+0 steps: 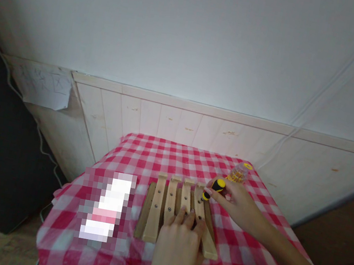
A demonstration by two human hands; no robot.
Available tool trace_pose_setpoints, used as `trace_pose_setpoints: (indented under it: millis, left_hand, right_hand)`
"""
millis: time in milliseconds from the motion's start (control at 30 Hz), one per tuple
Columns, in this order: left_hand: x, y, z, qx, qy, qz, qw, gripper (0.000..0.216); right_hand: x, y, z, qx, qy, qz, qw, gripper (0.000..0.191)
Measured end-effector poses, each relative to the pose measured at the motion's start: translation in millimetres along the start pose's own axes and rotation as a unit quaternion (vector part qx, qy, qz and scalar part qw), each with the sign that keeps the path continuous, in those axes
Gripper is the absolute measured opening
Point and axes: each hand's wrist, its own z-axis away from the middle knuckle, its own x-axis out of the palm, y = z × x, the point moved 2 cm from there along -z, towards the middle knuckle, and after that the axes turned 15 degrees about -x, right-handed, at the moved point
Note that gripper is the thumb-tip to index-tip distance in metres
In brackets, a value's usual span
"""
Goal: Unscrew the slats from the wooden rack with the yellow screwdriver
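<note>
A board [145, 211] on the table carries several pale wooden slats [154, 220] side by side, with dark screws or screw holes along them. My left hand [180, 242] lies over the near part of the slats, its fingers spread and pressing on the wood. In my right hand [230, 199] is a short yellow-and-black screwdriver [218, 186], gripped by the handle. Its tip points down at the upper hole of the rightmost slat [199, 202]; whether it sits in a screw head is too small to tell.
Behind my right hand, a clear bottle with a yellow ring [239, 172] lies on the red-and-white checked tablecloth [145, 154]. A pixelated bright object [109, 207] is at the left. The panelled wall [178, 123] borders the table's far edge.
</note>
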Motion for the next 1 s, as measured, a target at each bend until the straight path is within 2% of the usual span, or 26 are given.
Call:
trace_pose_setpoints:
  millis: [200,333,467,567,633,700,767,867,1000]
  left_hand:
    - [2,0,0,0.003,0.016,-0.005,1.000,0.047]
    - [1,0,1,-0.001,0.013,-0.006,1.000,0.046]
    - [-1,0,1,-0.006,0.005,-0.003,1.000,0.047]
    - [-1,0,1,-0.003,0.005,-0.002,1.000,0.048]
    - [-1,0,1,0.000,0.008,-0.001,1.000,0.048]
    - [-1,-1,1,0.003,0.010,0.001,1.000,0.049]
    - [-1,-1,1,0.004,0.010,0.001,1.000,0.049]
    - [-1,-1,1,0.000,0.008,0.000,1.000,0.048]
    - [-2,-1,1,0.006,0.016,-0.008,1.000,0.044]
  right_hand:
    - [-10,-5,-9,-0.012,-0.066,0.019,0.998,0.036]
    - [-9,-5,-14,-0.023,-0.088,0.055,0.994,0.023]
    - [1,-8,-15,0.004,-0.049,0.122,0.991,0.028]
    - [6,-9,-14,0.017,0.013,0.146,0.989,0.035]
    - [10,-8,-14,0.017,0.049,0.137,0.989,0.032]
    - [14,-5,-13,0.003,0.079,0.090,0.993,0.023]
    - [21,-2,-11,-0.001,0.117,-0.037,0.992,0.020]
    - [33,3,-7,0.022,0.157,-0.220,0.962,0.029]
    - [45,4,-1,0.037,0.165,-0.242,0.955,0.039]
